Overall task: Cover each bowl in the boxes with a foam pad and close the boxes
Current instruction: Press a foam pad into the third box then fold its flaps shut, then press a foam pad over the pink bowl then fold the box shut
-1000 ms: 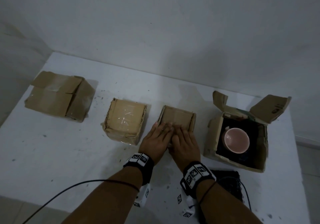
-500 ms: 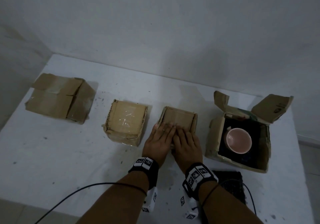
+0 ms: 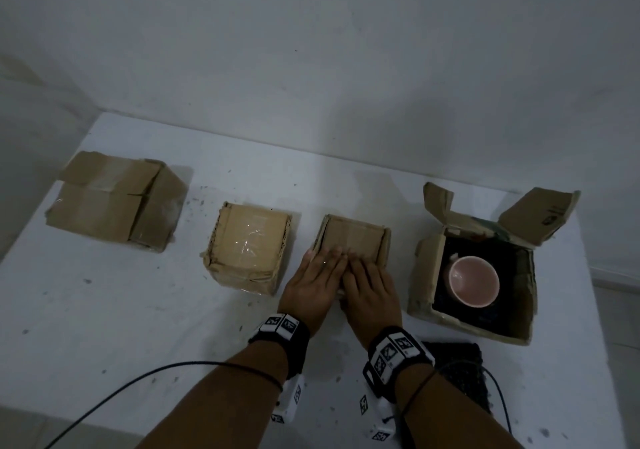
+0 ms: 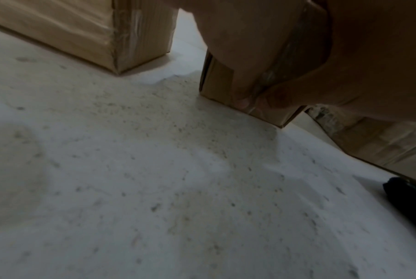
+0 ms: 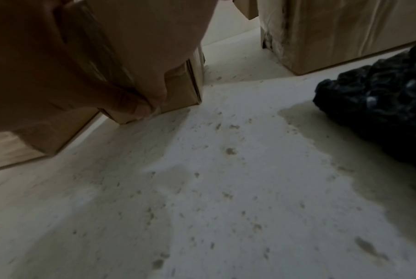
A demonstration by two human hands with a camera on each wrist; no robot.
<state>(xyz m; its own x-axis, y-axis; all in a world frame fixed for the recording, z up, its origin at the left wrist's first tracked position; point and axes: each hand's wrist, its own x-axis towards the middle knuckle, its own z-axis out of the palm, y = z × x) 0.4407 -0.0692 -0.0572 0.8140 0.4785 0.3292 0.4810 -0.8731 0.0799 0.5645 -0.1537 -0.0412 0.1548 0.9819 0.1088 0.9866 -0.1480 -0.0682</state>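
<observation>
Both hands – left hand [image 3: 313, 284] & right hand [image 3: 370, 287] – press flat on 3rd box [image 3: 353, 240]; last box [image 3: 474, 275] open, pink bowl [image 3: 473, 281] bare (pad [image 3: 460, 365] waits nearby).

The near part of the third box [image 3: 353, 240] is hidden under both hands; the black foam pad [image 3: 460, 372] is partly behind the right wrist.

Cardboard, tape, glaze and foam on a speckled white counter

The matt white counter [image 3: 104, 310] is flecked with dark specks and faint stains. All four boxes are matt brown cardboard: the box at the left edge [image 3: 114, 202] and its neighbour [image 3: 247, 244] carry glossy clear tape, the pressed box [image 3: 353, 239] shows raw corrugated edges, the open box [image 3: 424, 275] is worn. The pink bowl [image 3: 473, 280] looks smooth, glazed. The black foam pad [image 5: 381, 90] is bumpy.
</observation>
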